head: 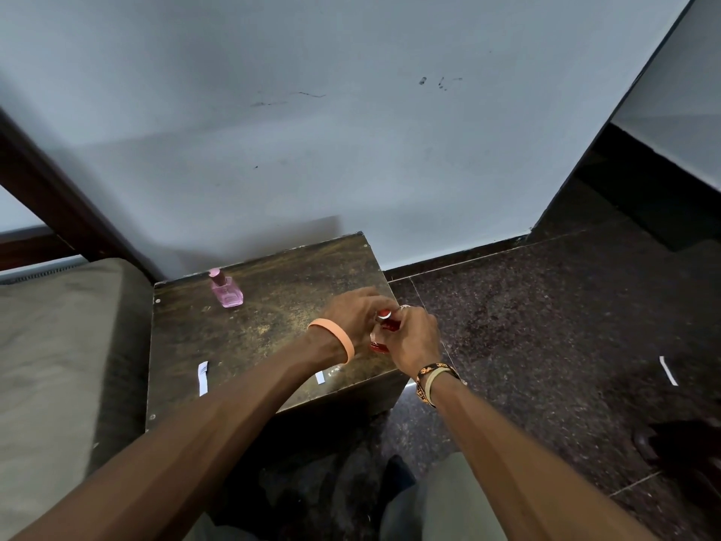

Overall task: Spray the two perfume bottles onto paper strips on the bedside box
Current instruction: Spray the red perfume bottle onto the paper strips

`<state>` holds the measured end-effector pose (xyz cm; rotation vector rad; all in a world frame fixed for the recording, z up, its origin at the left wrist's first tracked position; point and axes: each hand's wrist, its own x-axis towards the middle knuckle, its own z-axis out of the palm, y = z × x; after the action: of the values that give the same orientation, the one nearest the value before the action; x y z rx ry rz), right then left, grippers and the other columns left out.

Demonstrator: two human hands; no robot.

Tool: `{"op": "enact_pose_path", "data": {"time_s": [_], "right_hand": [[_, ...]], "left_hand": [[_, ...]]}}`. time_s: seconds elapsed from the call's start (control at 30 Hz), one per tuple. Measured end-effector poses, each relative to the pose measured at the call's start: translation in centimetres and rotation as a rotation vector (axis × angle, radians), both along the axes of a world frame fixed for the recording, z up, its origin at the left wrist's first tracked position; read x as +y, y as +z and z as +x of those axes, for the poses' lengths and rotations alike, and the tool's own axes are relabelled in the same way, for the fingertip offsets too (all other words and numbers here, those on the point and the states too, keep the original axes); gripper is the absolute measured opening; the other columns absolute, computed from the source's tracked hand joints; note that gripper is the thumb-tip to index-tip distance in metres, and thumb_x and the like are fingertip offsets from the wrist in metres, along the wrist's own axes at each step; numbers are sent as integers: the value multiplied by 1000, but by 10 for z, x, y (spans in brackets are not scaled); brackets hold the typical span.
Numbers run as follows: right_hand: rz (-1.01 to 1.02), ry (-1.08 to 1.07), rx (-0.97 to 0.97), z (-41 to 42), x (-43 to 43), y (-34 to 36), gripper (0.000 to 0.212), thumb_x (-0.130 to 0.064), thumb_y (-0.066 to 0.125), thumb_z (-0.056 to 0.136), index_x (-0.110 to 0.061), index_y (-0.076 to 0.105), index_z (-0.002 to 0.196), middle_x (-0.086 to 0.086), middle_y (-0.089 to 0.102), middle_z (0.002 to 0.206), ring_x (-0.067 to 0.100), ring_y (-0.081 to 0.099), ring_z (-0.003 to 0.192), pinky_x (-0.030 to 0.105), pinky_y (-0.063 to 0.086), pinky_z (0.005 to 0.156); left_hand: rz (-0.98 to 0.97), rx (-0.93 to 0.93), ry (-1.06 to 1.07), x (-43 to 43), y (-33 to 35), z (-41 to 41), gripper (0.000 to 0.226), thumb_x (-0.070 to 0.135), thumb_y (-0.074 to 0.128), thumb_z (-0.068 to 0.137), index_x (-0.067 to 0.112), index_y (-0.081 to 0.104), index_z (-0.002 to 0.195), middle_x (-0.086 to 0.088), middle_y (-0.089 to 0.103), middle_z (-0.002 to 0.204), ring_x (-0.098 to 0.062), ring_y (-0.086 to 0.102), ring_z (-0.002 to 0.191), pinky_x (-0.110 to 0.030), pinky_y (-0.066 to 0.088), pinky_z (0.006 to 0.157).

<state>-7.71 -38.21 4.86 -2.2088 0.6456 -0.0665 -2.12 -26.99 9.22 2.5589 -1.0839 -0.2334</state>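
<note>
A red perfume bottle [384,333] stands near the right edge of the brown bedside box [265,302], with both hands around it. My left hand [353,312] wraps its far side and my right hand [411,339] grips its near side; a silver and red top shows between the fingers. A pink perfume bottle [226,288] with its cap on stands upright at the box's back left. One white paper strip [202,377] lies near the front left edge. A second strip [319,377] peeks out beside my left forearm.
A grey mattress [58,365] borders the box on the left, under a dark wooden bed frame [58,197]. A white wall rises behind. Dark speckled floor [546,326] spreads to the right, with another white paper strip [668,370] lying on it.
</note>
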Motion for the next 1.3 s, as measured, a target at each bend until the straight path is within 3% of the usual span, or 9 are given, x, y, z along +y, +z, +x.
{"op": "enact_pose_path", "data": {"time_s": [0.2,0.37,0.47,0.6,0.73,0.83,0.97,1.13,1.3], "right_hand": [[-30,-1,14,0,1,1,8,-19,81,77,-20,76,83,-2,72,80,15,66,77,27,53,70],[14,16,-3,0,-1,1,13,-22,83,76,-21,77,87,-17,59,67,1,55,65,19,42,66],[10,27,-3,-1,-1,1,18,-19,83,76,-25,77,93,-10,67,77,9,61,75,21,45,71],[-6,36,-2,-1,-1,0,23,-18,82,77,-24,77,98,-3,74,92,12,63,82,20,46,74],[19,18,-10,0,-1,0,17,-21,84,75,-21,77,91,-7,72,79,6,57,69,21,46,70],[-2,13,-4,0,0,-1,16,-21,84,75,-21,77,90,-4,73,82,12,63,75,22,47,73],[-4,24,-6,1,0,-1,19,-23,84,75,-23,78,93,-4,75,88,12,64,78,20,46,72],[12,9,-19,0,0,1,14,-22,86,72,-23,77,83,-18,61,65,6,60,68,12,38,59],[17,22,-19,-1,-1,1,14,-20,85,73,-23,78,85,-22,56,63,2,57,67,13,38,60]], "left_hand": [[-3,-3,38,-3,2,-1,37,13,66,85,24,61,120,-3,59,125,-24,57,111,-30,49,88],[2,36,13,0,1,0,37,11,63,88,26,61,122,0,64,122,-21,59,112,-34,50,91],[-13,45,87,-1,0,3,28,20,69,84,24,64,112,-1,67,113,-22,60,106,-30,46,87],[38,42,60,0,-1,3,52,16,70,83,24,53,131,-2,58,130,-24,56,117,-33,48,95],[40,50,13,0,1,2,44,9,66,85,27,60,124,0,64,123,-22,59,113,-36,51,93],[30,33,48,-2,2,2,35,15,65,86,26,62,119,-1,64,121,-23,59,111,-35,50,91],[79,0,-22,1,0,0,55,9,65,86,24,49,136,-4,55,135,-25,52,122,-38,49,96],[-6,41,21,2,2,1,33,13,64,87,26,64,117,-1,67,118,-22,61,108,-33,51,89],[-30,35,51,-1,2,2,28,16,66,87,24,67,114,-1,71,111,-22,65,103,-31,50,85]]}}
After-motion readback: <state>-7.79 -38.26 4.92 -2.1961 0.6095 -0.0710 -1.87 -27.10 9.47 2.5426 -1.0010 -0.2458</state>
